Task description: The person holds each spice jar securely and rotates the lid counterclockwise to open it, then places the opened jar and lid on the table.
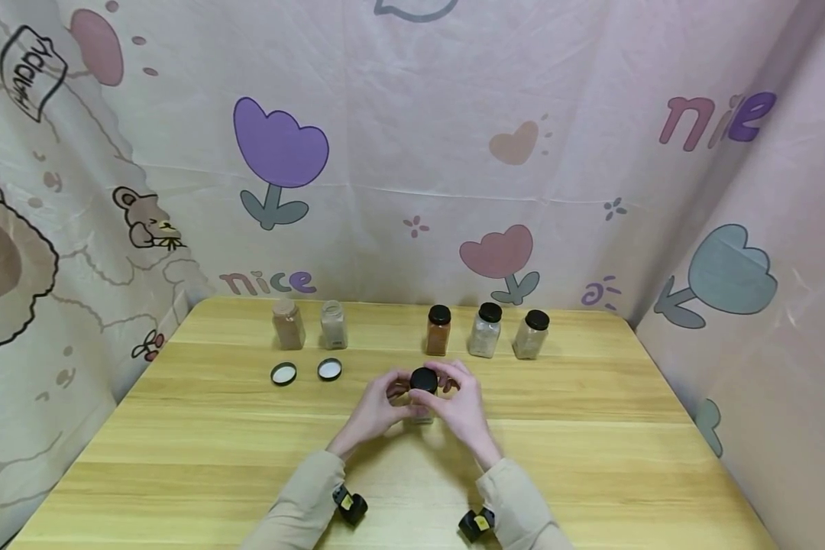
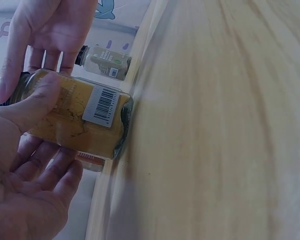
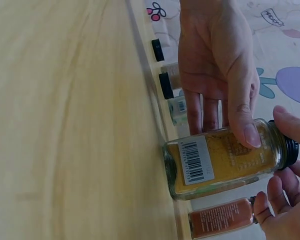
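A square glass spice jar (image 3: 220, 160) of yellow-brown powder, with a barcode label, stands upright on the table between my hands. My left hand (image 1: 378, 409) holds its glass body, the thumb lying across the front in the left wrist view. At the top, my right hand (image 1: 461, 405) grips the black lid (image 1: 424, 380) between thumb and fingers. The lid sits on the jar's neck.
Behind, at the right, stand three black-lidded jars: a reddish one (image 1: 438, 332), a white one (image 1: 485, 332) and a pale one (image 1: 532, 336). Two lidless jars, brownish (image 1: 289, 327) and whitish (image 1: 333, 327), stand at the left, with two upturned lids (image 1: 284, 373) before them.
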### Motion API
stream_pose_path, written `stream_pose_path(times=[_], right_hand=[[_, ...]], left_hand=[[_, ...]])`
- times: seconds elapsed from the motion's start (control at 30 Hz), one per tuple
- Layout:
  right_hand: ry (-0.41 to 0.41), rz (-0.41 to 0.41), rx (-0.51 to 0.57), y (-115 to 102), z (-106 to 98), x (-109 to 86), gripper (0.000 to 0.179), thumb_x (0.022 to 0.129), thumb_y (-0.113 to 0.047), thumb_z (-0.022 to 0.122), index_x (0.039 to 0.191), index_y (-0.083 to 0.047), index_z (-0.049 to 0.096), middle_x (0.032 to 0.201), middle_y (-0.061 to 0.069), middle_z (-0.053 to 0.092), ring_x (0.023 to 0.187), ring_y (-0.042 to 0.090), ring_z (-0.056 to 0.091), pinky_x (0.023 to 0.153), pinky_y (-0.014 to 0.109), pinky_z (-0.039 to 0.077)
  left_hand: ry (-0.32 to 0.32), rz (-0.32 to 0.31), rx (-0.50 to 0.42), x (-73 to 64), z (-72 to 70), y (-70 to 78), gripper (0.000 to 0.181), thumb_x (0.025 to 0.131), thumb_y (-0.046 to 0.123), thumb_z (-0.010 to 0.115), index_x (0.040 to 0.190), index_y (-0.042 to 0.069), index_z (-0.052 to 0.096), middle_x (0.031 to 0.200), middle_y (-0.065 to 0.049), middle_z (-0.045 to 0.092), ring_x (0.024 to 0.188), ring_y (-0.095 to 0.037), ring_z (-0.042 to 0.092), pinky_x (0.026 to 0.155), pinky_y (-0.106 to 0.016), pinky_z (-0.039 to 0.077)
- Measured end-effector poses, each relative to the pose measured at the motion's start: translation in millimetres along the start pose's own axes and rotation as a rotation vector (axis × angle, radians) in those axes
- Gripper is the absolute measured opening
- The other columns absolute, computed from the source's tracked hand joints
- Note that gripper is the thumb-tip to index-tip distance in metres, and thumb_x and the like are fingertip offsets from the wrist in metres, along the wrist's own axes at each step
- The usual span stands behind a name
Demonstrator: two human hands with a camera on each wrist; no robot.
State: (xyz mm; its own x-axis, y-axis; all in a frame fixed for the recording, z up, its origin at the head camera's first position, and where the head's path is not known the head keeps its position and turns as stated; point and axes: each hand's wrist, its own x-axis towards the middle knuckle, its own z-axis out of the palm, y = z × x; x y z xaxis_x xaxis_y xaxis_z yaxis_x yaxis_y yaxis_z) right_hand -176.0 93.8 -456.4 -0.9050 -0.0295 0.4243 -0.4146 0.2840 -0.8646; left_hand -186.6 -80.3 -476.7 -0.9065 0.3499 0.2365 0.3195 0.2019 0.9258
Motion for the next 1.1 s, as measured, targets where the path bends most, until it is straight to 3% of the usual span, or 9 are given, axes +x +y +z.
stream_pose_path(times=[0.33, 0.67, 0.9, 1.1], right_hand=[[0.029, -0.022, -0.032, -1.2, -0.3, -2.3, 0.039, 0.070, -0.007, 0.091, 0.106, -0.004, 0.077, 0.078, 0.012, 0.058, 0.078, 0.023, 0.052, 0.071, 0.019, 0.046], [0.046, -0.077, 0.002, 2.2, 0.4, -2.7, 0.042, 0.070, -0.004, 0.091, 0.109, 0.002, 0.075, 0.083, 0.012, 0.067, 0.077, 0.023, 0.058, 0.070, 0.021, 0.051], [-0.057, -0.022, 0.109, 4.5, -5.4, -2.0, 0.047, 0.075, 0.000, 0.086, 0.118, 0.008, 0.068, 0.089, 0.021, 0.066, 0.080, 0.012, 0.054, 0.076, 0.017, 0.051], [-0.126, -0.035, 0.069, 8.0, -8.7, -2.9, 0.052, 0.081, -0.003, 0.082, 0.128, 0.003, 0.063, 0.110, 0.021, 0.071, 0.082, 0.025, 0.053, 0.071, 0.020, 0.047]], left_hand=[[-0.008, 0.028, -0.002, -0.5, 2.5, 0.6, 0.046, 0.082, 0.006, 0.082, 0.122, -0.005, 0.061, 0.121, -0.024, 0.069, 0.117, -0.039, 0.066, 0.109, -0.044, 0.052], [-0.012, 0.045, 0.039, -0.6, 2.2, -2.5, 0.043, 0.084, 0.009, 0.081, 0.121, -0.002, 0.062, 0.121, -0.021, 0.070, 0.118, -0.037, 0.066, 0.110, -0.047, 0.051], [-0.032, 0.068, 0.031, -0.7, -0.5, -1.7, 0.045, 0.084, 0.008, 0.080, 0.123, -0.004, 0.061, 0.122, -0.023, 0.070, 0.118, -0.038, 0.066, 0.109, -0.047, 0.051], [-0.036, 0.074, 0.032, -0.5, -0.6, -1.2, 0.045, 0.084, 0.004, 0.080, 0.123, -0.006, 0.060, 0.121, -0.025, 0.069, 0.116, -0.039, 0.066, 0.107, -0.045, 0.053]])
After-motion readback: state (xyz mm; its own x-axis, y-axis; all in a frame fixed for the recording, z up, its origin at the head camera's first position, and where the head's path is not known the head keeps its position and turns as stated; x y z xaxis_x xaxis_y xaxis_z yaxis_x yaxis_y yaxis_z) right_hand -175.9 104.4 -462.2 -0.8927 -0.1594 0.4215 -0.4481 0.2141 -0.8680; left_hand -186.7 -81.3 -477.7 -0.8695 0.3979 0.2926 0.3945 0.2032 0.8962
